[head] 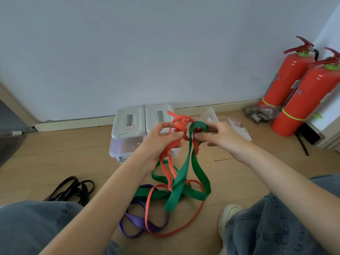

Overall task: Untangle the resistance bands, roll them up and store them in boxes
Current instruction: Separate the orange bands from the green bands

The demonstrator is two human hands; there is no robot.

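Black band (pixel 73 188) is heaped on the floor (pixel 55 153) at the left, beside the left knee, well apart from the rest. Two lidded boxes (pixel 128 126) are set side by side against the far wall edge of the floor, clear bodies, grey lids shut. Left hand (pixel 160 144) is raised in front of them, fingers curled round the red band (pixel 171 144). A knot of red and green is held up between the hands. Right hand (pixel 220 137) is pinched on the green band (pixel 198 126) at the top loop, just beside the left hand. Both bands are draped down from the knot to the floor between the knees, where red and green loops are crossed over a purple band (pixel 132 219) lying flat. A clear open box (pixel 231 126) is partly hidden behind the right hand. Two red fire extinguishers (pixel 294 85) are stood in the far right corner, with a dark bundle in plastic at their base. White shoe (pixel 228 216) is seen by the right knee.
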